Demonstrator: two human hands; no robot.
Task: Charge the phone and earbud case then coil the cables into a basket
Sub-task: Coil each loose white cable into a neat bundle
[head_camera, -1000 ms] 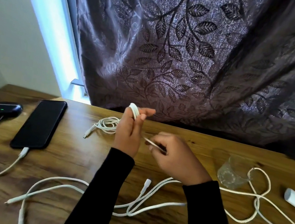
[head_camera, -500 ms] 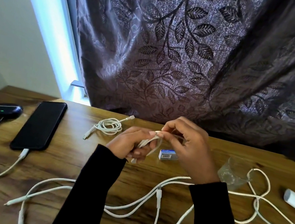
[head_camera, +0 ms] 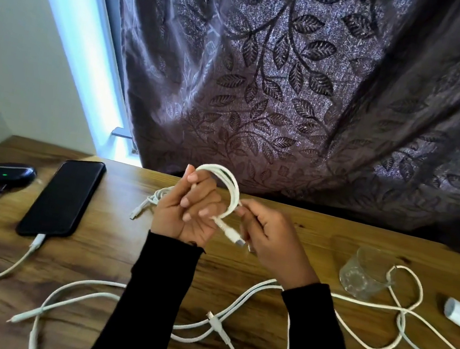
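1. Left hand (head_camera: 185,212) raised above the counter (head_camera: 107,248), fingers curled through a small white cable coil (head_camera: 225,187); loops arch over the fingertips.
2. Right hand (head_camera: 269,239) pinches the same cable just beside the coil, near its connector end (head_camera: 235,236); plug points down-right between the two hands.
3. Risk: loops slip off the left fingers if that grip relaxes, since nothing ties the coil; likely springs open.
4. Risk: loose tail with the plug untucked; dropped that way, probably unwinds.
5. Risk: long white cables (head_camera: 262,298) lie tangled across the front of the counter, crossing each other under both sleeves; a forearm could drag them.
6. Risk: one loop runs against the glass (head_camera: 364,273) on the right; a pull on that cable could tip it.
7. Risk: phone cable (head_camera: 26,256) runs close to the loose ones; grabbing the wrong strand could unplug the phone (head_camera: 62,198).
8. Phone flat at left, screen dark, white plug seated in its near end. Earbud case (head_camera: 12,174) just beside it at far left, green light on, dark lead attached. Charging looks done.
9. Second coiled cable (head_camera: 155,195) lies on the counter behind the left hand, partly hidden.
10. No basket in view, so placement not yet possible to judge.
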